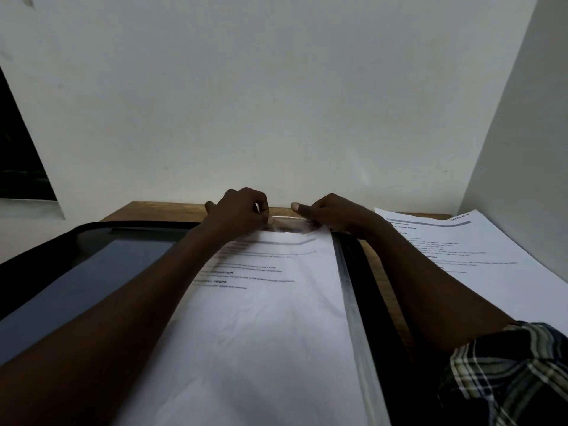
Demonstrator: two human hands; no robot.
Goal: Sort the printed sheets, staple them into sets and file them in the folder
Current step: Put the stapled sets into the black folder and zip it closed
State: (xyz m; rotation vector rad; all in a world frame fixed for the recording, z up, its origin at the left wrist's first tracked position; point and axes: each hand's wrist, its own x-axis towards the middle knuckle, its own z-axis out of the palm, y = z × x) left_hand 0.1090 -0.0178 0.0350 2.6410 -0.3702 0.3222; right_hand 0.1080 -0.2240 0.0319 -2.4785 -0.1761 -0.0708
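From my feed: black folder (92, 272) lies open on the wooden table (147, 210), which stands against a white wall. A printed sheet (270, 302) lies on the folder's right half, seemingly inside a clear sleeve (289, 224). Left hand (239, 210) and right hand (332, 213) meet at the sleeve's far edge, fingers curled, each pinching the plastic; right thumb sticks out. Loose sheets (461, 241) lie on the table right of the folder, apart from it. Plaid cuff (507, 373) on the right arm.
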